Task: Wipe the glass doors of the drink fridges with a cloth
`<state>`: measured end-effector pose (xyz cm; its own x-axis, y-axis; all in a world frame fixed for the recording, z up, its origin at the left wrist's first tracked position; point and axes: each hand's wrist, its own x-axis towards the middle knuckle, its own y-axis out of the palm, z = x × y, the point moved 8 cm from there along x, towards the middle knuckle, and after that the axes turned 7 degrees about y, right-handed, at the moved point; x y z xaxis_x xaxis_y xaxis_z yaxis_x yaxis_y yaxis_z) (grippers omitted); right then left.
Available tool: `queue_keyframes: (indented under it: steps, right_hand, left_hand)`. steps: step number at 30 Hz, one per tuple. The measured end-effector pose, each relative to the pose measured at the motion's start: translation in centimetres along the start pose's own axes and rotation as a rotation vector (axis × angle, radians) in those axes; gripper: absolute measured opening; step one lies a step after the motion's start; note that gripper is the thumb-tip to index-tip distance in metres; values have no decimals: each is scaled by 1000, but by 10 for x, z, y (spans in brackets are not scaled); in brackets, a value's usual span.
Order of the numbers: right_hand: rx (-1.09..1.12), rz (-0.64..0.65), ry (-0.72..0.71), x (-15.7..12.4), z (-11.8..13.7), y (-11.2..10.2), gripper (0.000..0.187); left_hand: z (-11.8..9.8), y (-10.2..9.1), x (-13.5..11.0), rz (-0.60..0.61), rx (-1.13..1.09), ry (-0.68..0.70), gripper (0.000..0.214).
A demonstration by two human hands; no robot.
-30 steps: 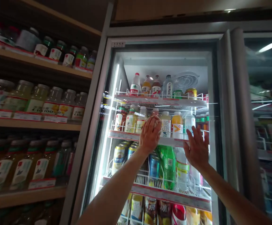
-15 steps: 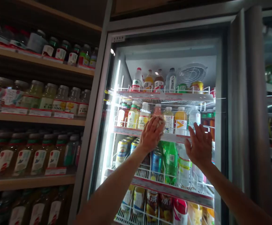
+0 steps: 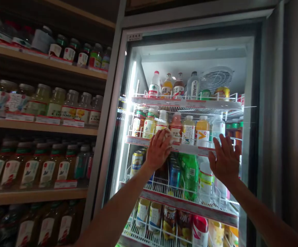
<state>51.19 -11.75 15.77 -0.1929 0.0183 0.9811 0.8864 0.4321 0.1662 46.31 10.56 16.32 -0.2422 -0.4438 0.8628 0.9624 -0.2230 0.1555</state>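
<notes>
My left hand is closed around a crumpled whitish cloth, pressed against the glass door of a lit drinks fridge. Behind the glass at that spot are the middle shelf's bottles, among them a pink-red bottle just right of the cloth. Flat on the same door, farther right, my right hand has its fingers spread and holds nothing. Near it, inside, stand an orange drink bottle and a green bottle.
Wooden shelves with rows of bottled drinks stand to the left. A grey metal frame separates them from the fridge. On the right rises another metal upright, with a further dim cooler beyond it.
My left hand has slid the cloth leftward across the glass, uncovering the pink-red bottle. My right hand stays at about the same place on the door. The view has shifted slightly.
</notes>
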Motion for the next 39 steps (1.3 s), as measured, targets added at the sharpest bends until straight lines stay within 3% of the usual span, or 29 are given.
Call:
queue_keyframes:
  steps: [2,4,6,9,11,13,16,18,20,23,25,29,31,33,37,39]
  right_hand:
    - [-9,1,20,0,1,0,52]
    - [-6,24,50,-3,4,1,52]
    - [14,36,46,-6,12,2,53]
    - [57,52,-18,-14,34,5,56]
    - [76,61,-49,-17,48,7,58]
    - [80,74,-57,-19,57,9,59]
    - [59,84,-62,-20,64,12,61]
    - [32,97,-71,-20,65,13,62]
    - [9,102,-70,-20,63,14,62]
    - [-2,82,-63,-20,55,11,58]
    - [-2,66,-44,-20,46,8,56]
    - [13,88,10,-24,35,5,57]
    - [22,103,4,-28,41,7,59]
    - [24,113,-11,-31,50,10,60]
    - [36,116,-24,-35,60,12,58]
    - [39,119,-19,-35,56,10,55]
  left_hand:
    - [39,-20,-12,-87,45,-161,48]
    - [60,-31,-23,-155,79,-290,50]
    - [49,-27,-23,-154,73,-282,51]
    - [0,-5,-15,-59,14,-109,47]
    - [-18,4,-12,-1,-18,-18,43]
    - [-11,0,-12,-1,-21,-3,43]
    - [27,-16,-17,-74,24,-149,46]
    - [36,-20,-19,-108,38,-228,48]
    - [16,-12,-17,-80,17,-189,48]
    - [-33,6,-15,37,-48,-10,46]
    - [-42,8,-21,76,-66,51,44]
    - [15,-18,-37,-41,33,-175,46]
    - [31,-27,-40,-99,67,-270,48]
    - [15,-21,-35,-82,48,-228,47]
    - [-42,2,-27,67,-45,-31,41]
    - [-37,-3,-35,68,-47,-40,41]
